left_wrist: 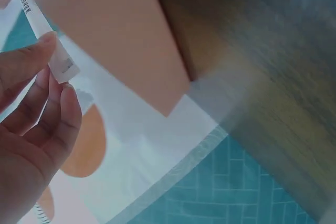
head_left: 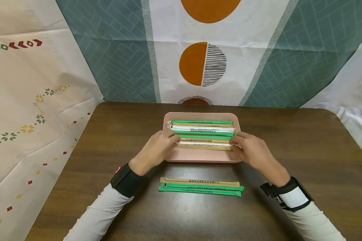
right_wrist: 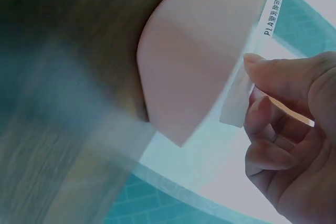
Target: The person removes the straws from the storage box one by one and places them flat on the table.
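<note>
Over a pink tray point(head_left: 199, 156), a straw in a white printed paper wrapper point(head_left: 203, 144) is held level by its two ends. My left hand point(head_left: 158, 147) pinches the left end between thumb and fingers, as the left wrist view shows on the wrapper point(left_wrist: 32, 19). At the other end, my right hand point(head_left: 254, 150) pinches it with thumb and forefinger, the remaining fingers curled below. Several wrapped straws in green point(head_left: 202, 122), tan point(head_left: 205, 140) and white point(head_left: 202, 129) lie side by side in the tray, close behind and beneath the held one.
In front of the tray, a tan wrapped straw point(head_left: 199, 181) and green wrapped straws point(head_left: 202, 190) lie on the brown wooden table point(head_left: 123, 127). A patterned cloth point(head_left: 169, 67) hangs behind the table's far edge, and a floral cloth point(head_left: 48, 134) runs down the left side.
</note>
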`<move>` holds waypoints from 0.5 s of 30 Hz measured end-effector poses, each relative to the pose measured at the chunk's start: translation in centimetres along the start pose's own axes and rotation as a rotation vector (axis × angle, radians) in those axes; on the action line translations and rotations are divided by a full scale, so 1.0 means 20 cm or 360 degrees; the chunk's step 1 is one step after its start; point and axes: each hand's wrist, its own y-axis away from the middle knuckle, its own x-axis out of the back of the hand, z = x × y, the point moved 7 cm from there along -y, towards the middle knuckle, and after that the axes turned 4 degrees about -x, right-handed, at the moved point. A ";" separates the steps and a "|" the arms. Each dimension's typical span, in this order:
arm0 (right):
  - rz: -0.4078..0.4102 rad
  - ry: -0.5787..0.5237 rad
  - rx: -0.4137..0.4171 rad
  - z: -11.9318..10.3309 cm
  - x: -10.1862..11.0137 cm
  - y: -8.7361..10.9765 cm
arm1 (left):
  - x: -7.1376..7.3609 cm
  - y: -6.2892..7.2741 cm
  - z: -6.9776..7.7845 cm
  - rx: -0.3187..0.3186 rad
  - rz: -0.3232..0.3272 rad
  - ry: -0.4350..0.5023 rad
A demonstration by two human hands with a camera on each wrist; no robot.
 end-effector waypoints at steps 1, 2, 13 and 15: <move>0.0032 -0.0002 0.0025 -0.02 0.02 0.02 | 0.02 0.02 0.02 -0.0018 0.0025 0.0009; 0.0064 -0.0003 0.0048 -0.03 0.03 0.05 | 0.04 0.03 0.04 -0.0039 0.0050 0.0012; 0.0170 -0.0026 0.0259 -0.22 0.06 0.30 | 0.11 0.26 0.28 -0.0189 0.0051 0.0002; 0.0140 -0.0043 0.0272 -0.24 0.03 0.33 | 0.09 0.30 0.30 -0.0206 0.0017 -0.0012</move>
